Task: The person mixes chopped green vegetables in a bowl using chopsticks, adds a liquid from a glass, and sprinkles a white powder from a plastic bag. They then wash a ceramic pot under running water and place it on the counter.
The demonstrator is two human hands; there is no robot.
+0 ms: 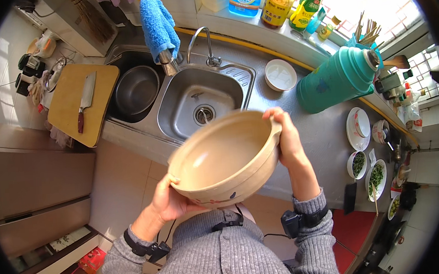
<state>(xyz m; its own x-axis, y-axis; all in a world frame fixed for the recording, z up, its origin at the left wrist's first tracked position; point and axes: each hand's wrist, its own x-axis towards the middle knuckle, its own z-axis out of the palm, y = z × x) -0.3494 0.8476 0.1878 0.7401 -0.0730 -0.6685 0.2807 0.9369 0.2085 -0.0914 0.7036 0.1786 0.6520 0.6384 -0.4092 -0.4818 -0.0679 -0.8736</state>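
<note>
A large beige ceramic pot [224, 152] with painted decoration low on its outer wall is held up in front of my body, tilted towards the sink. My left hand [170, 199] grips its near left side, thumb over the rim. On the far right side, my right hand [287, 137] is closed around the lug handle. The pot's inside looks bare. Beyond it lies the stainless steel sink basin [186, 108], partly covered by the pot, with a thin stream of water falling at the drain. The curved faucet [208, 45] stands behind the basin.
A cleaver [87, 99] lies on a yellow cutting board [65, 122] at left. A metal basin [137, 90] sits in the second sink. Right of the sink are a white bowl [280, 75], a teal thermos [335, 79] and dishes of chopped greens [376, 177].
</note>
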